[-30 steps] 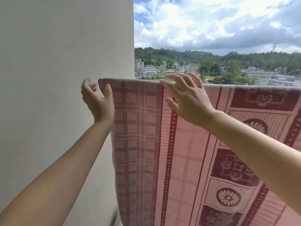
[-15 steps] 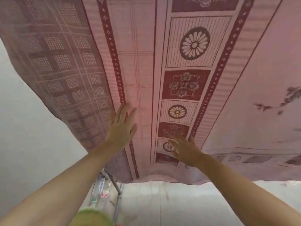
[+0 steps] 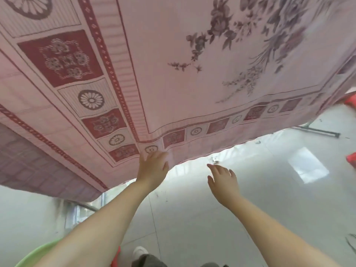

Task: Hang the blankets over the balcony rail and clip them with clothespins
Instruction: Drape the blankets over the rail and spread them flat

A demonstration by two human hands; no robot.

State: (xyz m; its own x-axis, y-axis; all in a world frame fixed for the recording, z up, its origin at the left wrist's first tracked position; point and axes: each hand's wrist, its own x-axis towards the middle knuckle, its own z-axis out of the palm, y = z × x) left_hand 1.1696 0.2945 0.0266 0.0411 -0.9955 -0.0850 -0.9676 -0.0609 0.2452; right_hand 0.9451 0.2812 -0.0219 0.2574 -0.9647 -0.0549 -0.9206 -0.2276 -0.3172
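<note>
- One pink woven blanket with dark red patterned borders and a grey floral print (image 3: 173, 54) is seen, hanging down and filling the upper part of the view; its lower hem is found just above the two hands.
- Two bare hands are counted, both reaching forward and down.
- The left hand (image 3: 153, 168) is laid against the blanket's lower hem, the fingers (image 3: 154, 155) loosely extended and touching the cloth; whether the hem is pinched cannot be told.
- The right hand (image 3: 221, 180) is held apart from the blanket, just below the hem; its fingers (image 3: 212, 167) are spread and relaxed, and nothing is grasped.
- One pale glossy tiled floor (image 3: 250, 209) is seen beneath the hands.
- One light green plastic basin rim (image 3: 36, 253) is seen at the lower left edge.
- One white shoe (image 3: 139, 251) is seen at the bottom.
- One thin metal stand leg (image 3: 316, 131) is seen on the floor at right.
</note>
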